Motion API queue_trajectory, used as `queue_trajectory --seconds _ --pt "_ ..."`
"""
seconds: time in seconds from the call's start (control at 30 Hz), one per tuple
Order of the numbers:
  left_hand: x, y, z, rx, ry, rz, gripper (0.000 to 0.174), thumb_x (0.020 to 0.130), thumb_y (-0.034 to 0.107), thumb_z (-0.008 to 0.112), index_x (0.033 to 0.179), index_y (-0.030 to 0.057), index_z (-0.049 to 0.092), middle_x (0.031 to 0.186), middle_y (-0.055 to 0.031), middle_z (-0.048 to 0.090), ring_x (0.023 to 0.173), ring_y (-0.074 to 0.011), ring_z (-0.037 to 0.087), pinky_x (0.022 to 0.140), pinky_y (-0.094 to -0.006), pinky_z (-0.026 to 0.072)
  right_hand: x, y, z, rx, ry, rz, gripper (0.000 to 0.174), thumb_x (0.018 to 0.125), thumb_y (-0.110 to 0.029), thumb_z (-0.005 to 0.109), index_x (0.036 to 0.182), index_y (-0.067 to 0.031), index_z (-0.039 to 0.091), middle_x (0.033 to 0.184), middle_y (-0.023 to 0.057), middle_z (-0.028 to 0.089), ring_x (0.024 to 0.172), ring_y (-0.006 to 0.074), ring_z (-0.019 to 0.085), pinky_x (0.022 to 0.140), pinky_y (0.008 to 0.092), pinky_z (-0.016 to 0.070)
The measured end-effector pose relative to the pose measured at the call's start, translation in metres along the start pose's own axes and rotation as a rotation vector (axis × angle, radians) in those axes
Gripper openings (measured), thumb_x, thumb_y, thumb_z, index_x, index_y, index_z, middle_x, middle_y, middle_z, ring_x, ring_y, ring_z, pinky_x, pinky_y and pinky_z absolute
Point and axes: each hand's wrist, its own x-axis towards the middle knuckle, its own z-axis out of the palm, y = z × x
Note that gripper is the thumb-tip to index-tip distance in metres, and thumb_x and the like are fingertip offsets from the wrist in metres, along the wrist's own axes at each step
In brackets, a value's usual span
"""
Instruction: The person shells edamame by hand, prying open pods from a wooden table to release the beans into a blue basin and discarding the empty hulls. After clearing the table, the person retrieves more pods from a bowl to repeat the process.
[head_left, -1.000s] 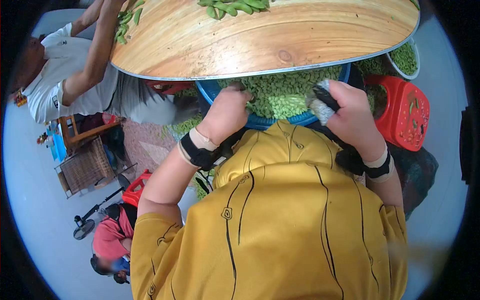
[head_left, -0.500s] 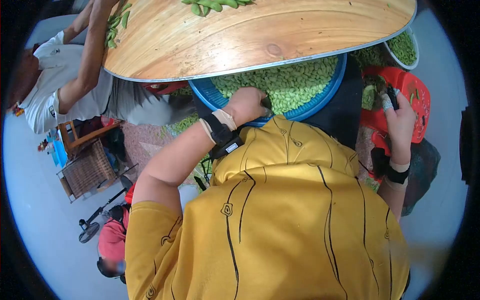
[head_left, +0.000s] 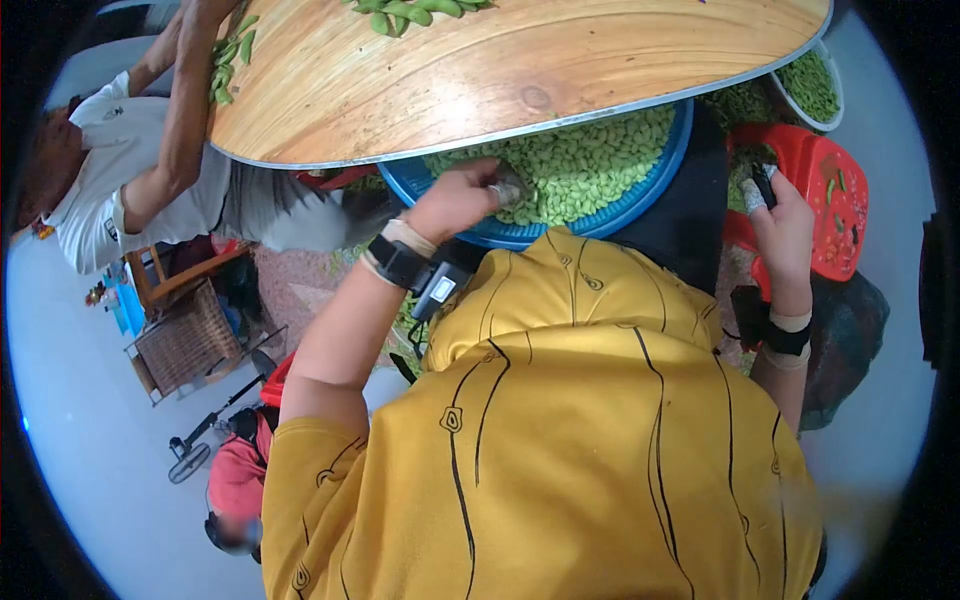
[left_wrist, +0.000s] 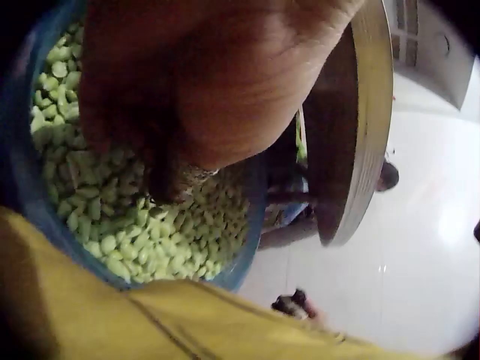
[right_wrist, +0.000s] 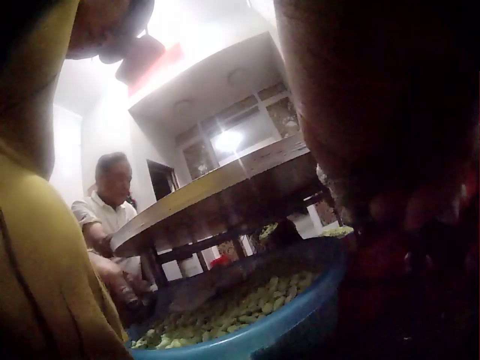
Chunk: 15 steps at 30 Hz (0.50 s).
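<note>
My left hand [head_left: 455,200] has pushed further among the shelled soybeans [head_left: 590,165], its fingers' grip hidden; my right hand [head_left: 785,235] pinches a blurry dark object [head_left: 766,180].

The head view is bright and even, but round like a fish's eye, so the table [head_left: 520,70] edge bends and the corners go black. In the left wrist view the left hand [left_wrist: 202,75] is a dark blur (it is far too close) and the white floor [left_wrist: 420,247] glares. The right wrist view is dim, with the right hand [right_wrist: 375,112] a black smudge and a lamp [right_wrist: 227,140] glowing behind.
</note>
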Motion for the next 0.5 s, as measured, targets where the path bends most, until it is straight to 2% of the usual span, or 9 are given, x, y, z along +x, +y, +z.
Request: queue_trajectory --seconds 0.03,0.1,0.13,0.17,0.23,0.33,0.5 --pt "0.000 -0.009 -0.005 0.000 0.004 -0.002 0.044 0.084 0.020 0.067 0.117 -0.0059 0.055 0.105 -0.0085 0.063 0.094 -0.0210 0.061 0.084 -0.0312 0.0476 0.000 -0.004 0.000 0.005 -0.013 0.019 0.025 0.078 -0.010 0.059 0.102 -0.0031 0.061 0.087 0.0219 0.062 0.082 0.0379 0.061 0.071 0.0393 0.0482" --pt "0.003 -0.026 -0.012 -0.537 -0.112 -0.011 0.041 0.085 0.012 0.065 0.120 -0.0049 0.053 0.107 -0.0114 0.061 0.095 -0.0194 0.062 0.083 -0.0287 0.0495 0.001 -0.007 0.002 0.011 -0.027 0.034 0.025 0.079 -0.010 0.060 0.103 -0.0032 0.061 0.087 0.0219 0.063 0.082 0.0378 0.061 0.072 0.0392 0.0483" --pt "0.001 -0.029 -0.013 -0.613 -0.085 -0.001 0.037 0.087 0.009 0.062 0.120 -0.0043 0.052 0.107 -0.0133 0.061 0.092 -0.0174 0.062 0.079 -0.0277 0.0521 0.002 -0.007 0.003 0.017 -0.034 0.032 0.025 0.079 -0.011 0.061 0.103 -0.0034 0.061 0.088 0.0219 0.063 0.083 0.0377 0.062 0.072 0.0391 0.0485" --pt "0.000 -0.031 -0.013 -0.613 -0.084 -0.001 0.037 0.087 0.009 0.062 0.120 -0.0043 0.052 0.107 -0.0133 0.061 0.092 -0.0174 0.062 0.079 -0.0277 0.0521 0.002 -0.006 0.005 0.022 -0.039 0.031 0.024 0.080 -0.012 0.061 0.103 -0.0035 0.062 0.089 0.0219 0.063 0.083 0.0375 0.062 0.072 0.0391 0.0486" --pt "-0.002 -0.028 -0.013 -0.797 -0.111 -0.011 0.033 0.087 0.006 0.061 0.117 -0.0049 0.052 0.101 -0.0133 0.063 0.087 -0.0185 0.064 0.075 -0.0282 0.0542 0.003 -0.006 0.007 0.017 -0.054 0.036 0.025 0.080 -0.012 0.062 0.103 -0.0035 0.062 0.089 0.0218 0.063 0.084 0.0374 0.062 0.073 0.0391 0.0486" --pt "-0.003 -0.025 -0.014 -0.720 -0.162 -0.080 0.028 0.088 0.005 0.060 0.113 -0.0040 0.053 0.097 -0.0128 0.064 0.083 -0.0186 0.065 0.073 -0.0281 0.0548 0.002 -0.003 0.011 -0.010 -0.061 0.001 0.025 0.080 -0.012 0.064 0.104 -0.0034 0.061 0.090 0.0216 0.063 0.083 0.0375 0.062 0.073 0.0390 0.0487" --pt "-0.008 -0.022 -0.009 -0.688 -0.220 -0.044 0.022 0.087 0.002 0.057 0.108 -0.0035 0.054 0.095 -0.0129 0.064 0.083 -0.0194 0.066 0.071 -0.0281 0.0551 0.000 -0.008 0.014 -0.043 -0.079 -0.063 0.024 0.080 -0.011 0.065 0.103 -0.0029 0.061 0.089 0.0211 0.064 0.082 0.0382 0.062 0.072 0.0388 0.0489"
